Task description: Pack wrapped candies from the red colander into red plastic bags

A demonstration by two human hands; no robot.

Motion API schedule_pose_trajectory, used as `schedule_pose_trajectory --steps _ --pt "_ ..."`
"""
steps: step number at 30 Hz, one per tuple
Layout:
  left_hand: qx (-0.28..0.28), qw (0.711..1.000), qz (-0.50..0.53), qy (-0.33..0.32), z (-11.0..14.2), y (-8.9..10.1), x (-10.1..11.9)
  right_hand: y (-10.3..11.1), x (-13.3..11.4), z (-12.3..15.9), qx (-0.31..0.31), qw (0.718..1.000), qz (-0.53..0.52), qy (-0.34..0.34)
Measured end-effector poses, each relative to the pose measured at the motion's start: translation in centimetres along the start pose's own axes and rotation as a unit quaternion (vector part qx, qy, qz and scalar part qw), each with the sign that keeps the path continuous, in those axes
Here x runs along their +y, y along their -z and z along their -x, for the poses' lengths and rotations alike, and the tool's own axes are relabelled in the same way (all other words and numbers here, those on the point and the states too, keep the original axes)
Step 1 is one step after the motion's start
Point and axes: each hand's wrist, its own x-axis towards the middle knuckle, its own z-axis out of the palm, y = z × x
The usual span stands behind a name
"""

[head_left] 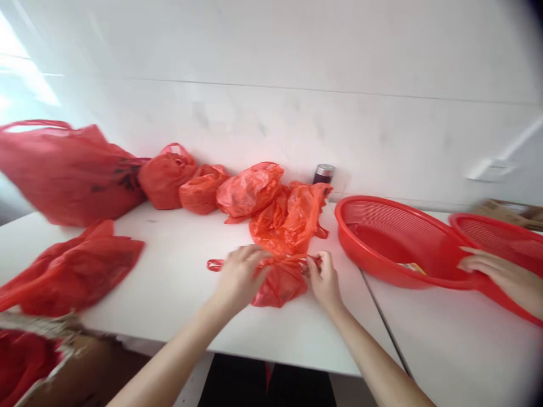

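In front of me on the white table lies a small filled red plastic bag (280, 285). My left hand (241, 274) has its fingers closed on the bag's upper left part, with a handle loop sticking out to the left of it. On the other side, my right hand (323, 277) pinches the bag's right handle. Just behind the bag sits a crumpled, loose red plastic bag (291, 217). What is inside the small bag cannot be made out.
Several filled red bags (165, 178) line the wall, with a large one (72, 175) at left. A dark, silver-lidded bottle (324, 173) stands behind. Another person's hand (504, 277) touches a red basket (394, 243). A cardboard box (68, 373) is at lower left.
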Motion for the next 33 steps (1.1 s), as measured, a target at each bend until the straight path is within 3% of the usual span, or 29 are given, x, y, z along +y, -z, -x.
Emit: schedule_pose_trajectory --steps 3,6,11,15,18,21,25,27,30,33 --pt "-0.129 0.991 -0.012 -0.020 -1.8 -2.5 1.8 0.2 0.1 0.1 0.023 0.999 -0.023 -0.011" --pt "-0.178 0.984 -0.010 0.010 -4.0 -2.1 1.1 0.5 0.2 -0.2 0.049 0.997 -0.049 -0.031" --pt "-0.193 0.977 0.069 0.065 -6.5 4.2 -1.3 1.1 -0.1 -0.5 0.055 0.993 -0.102 -0.017" --pt "-0.205 0.959 0.127 0.148 -6.2 8.7 -3.9 1.1 0.1 -0.5 0.044 0.994 -0.102 -0.016" --pt "-0.149 0.950 0.156 0.224 -5.1 12.4 -6.4 1.0 0.3 -0.4 0.032 0.995 -0.091 -0.017" --pt "-0.064 0.942 0.152 0.294 -4.0 17.7 -9.5 1.0 0.5 -0.4 0.020 0.996 -0.085 -0.020" --pt "0.050 0.924 0.058 0.374 -2.8 25.1 -15.5 0.9 1.3 -0.4 -0.001 0.996 -0.080 -0.029" --pt "0.109 0.905 -0.008 0.410 -2.1 28.0 -19.0 0.7 1.7 -0.4 -0.008 0.997 -0.072 -0.032" --pt "0.168 0.866 -0.108 0.459 -1.0 30.3 -23.5 0.5 2.0 -0.4 -0.013 0.998 -0.056 -0.023" --pt "0.176 0.838 -0.185 0.482 0.4 30.1 -26.6 0.3 2.0 -0.5 -0.017 0.999 -0.035 -0.013"
